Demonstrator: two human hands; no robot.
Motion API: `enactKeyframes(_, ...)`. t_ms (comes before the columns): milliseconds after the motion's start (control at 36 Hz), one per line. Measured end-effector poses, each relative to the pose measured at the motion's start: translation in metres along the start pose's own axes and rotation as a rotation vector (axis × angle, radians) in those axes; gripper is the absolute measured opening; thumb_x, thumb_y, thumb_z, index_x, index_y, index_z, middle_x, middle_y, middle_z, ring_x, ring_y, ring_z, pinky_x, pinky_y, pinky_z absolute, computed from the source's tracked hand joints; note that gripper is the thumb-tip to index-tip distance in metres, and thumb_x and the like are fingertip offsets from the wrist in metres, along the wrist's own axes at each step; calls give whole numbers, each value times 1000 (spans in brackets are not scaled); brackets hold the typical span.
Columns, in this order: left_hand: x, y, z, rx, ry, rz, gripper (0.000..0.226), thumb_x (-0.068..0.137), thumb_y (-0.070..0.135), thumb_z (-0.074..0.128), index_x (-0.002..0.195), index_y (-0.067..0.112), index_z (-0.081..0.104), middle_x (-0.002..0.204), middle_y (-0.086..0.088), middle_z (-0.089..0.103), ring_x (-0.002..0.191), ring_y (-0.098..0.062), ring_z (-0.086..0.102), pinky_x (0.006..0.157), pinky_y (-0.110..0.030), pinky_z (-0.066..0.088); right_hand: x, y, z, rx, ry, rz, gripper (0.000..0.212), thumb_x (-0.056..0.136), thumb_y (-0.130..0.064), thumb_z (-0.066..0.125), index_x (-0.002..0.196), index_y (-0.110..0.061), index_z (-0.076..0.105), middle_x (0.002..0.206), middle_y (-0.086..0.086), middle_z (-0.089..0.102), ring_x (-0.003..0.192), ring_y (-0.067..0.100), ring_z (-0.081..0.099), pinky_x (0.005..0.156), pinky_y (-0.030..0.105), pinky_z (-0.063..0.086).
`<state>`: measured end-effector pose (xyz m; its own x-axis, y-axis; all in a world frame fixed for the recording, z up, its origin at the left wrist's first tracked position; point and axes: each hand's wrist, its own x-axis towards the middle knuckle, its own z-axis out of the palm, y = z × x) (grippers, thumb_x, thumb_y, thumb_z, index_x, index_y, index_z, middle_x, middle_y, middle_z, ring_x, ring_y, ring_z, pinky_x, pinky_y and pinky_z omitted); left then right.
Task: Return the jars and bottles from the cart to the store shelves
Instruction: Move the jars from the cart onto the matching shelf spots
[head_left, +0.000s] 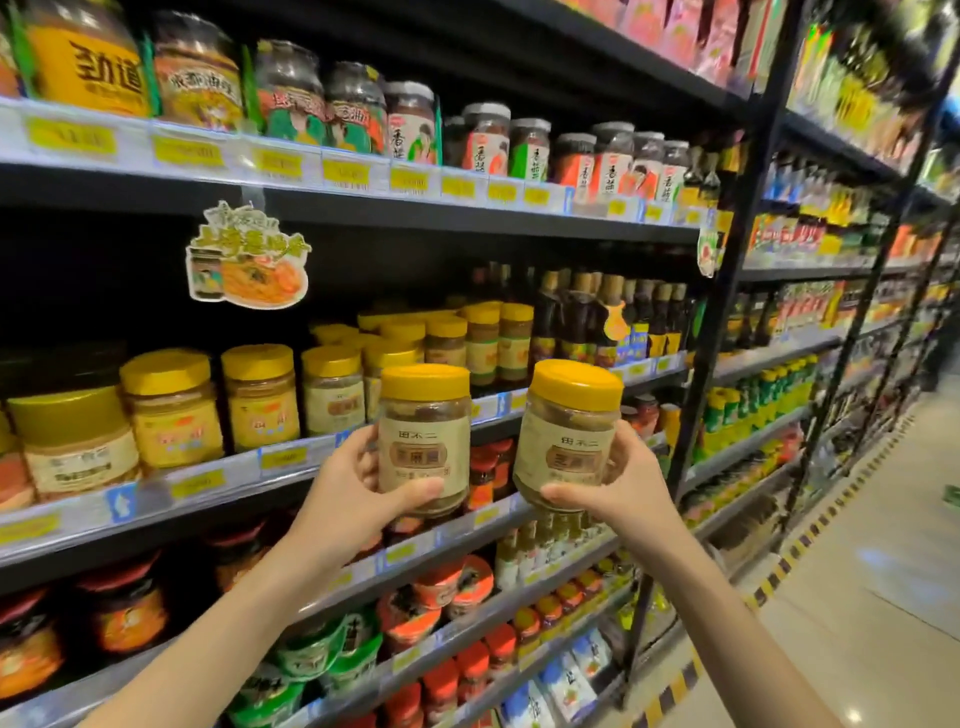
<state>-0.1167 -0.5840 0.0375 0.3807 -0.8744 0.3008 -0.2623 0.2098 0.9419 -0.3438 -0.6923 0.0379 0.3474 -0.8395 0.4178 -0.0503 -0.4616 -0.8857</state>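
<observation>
1. Before the middle shelf of yellow-lidded jars, the left hand is wrapped around the left jar, thumb across the label's lower edge, fingers behind it.
2. That jar stands upright, long axis vertical, yellow lid up and label facing the camera, level with the shelf's price rail.
3. Just right of it, not touching, the right jar leans slightly, lid tipped to the right.
4. Farther right of the shelf's jars, the right hand clasps it low, thumb under the label.
</observation>
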Motion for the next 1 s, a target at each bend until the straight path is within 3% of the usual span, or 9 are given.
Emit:
enactKeyframes(83,28,-9,0,4,3,17,62,68,4,78,114,30,46,101,18,63,82,13,64,64,-6,49,38,12,2,9,-11,-30,75,51,-14,91,115,-21,52,110,0,67,97,9,66,75,21,55)
enactKeyframes(167,46,-13,-4,-7,0,15,68,65,5,80,121,24,47,106,12,65,88,9,65,67,-7,51,71,18,6,17,-23,-35,80,47,-24,91,115,-23,51,111,-1,66,99,9,66,78,24,55)
enactKeyframes(306,89,-17,-21,12,10,48,85,39,44,91,114,31,54,105,10,72,98,-4,67,75,-13,53,141,29,23,24,-57,-52,79,44,-23,91,112,-22,51,110,0,66,98,9,67,80,27,55)
enactKeyframes(389,107,-16,-28,25,53,54,81,45,27,85,119,23,52,106,5,70,96,-4,67,77,-15,54,171,34,37,37,-93,-61,74,50,-5,89,113,-17,50,109,1,65,91,3,67,70,16,53)
enactKeyframes(500,122,-19,-38,23,100,33,82,41,30,83,117,27,51,101,8,71,95,-5,68,74,-17,55,200,45,55,26,-130,-40,84,46,-10,90,118,-17,48,108,-7,63,90,-3,65,69,11,51)
enactKeyframes(611,123,-19,-46,18,130,27,93,35,43,90,118,20,55,102,8,73,95,-8,69,73,-16,55,223,61,73,0,-187,11,81,51,-12,90,120,-16,48,110,-3,64,100,8,63,79,20,50)
enactKeyframes(750,119,-18,-51,37,152,-3,101,31,45,91,121,17,54,103,7,73,93,-9,69,70,-15,54,240,75,93,-20,-280,62,76,54,-14,89,118,-16,49,109,-4,64,99,6,62,72,16,49)
enactKeyframes(861,115,-17,-52,79,212,-30,82,45,25,83,120,17,54,104,7,72,94,-7,69,73,-16,55,252,84,99,-34,-362,82,74,54,-15,89,115,-18,48,104,-8,62,96,3,60,71,16,47)
enactKeyframes(1000,115,-15,-44,94,281,-37,79,48,24,83,121,19,54,106,10,72,97,-6,68,75,-16,55,273,98,98,-136,-503,103,91,34,-39,93,113,-19,54,106,-2,69,97,11,67,86,37,55)
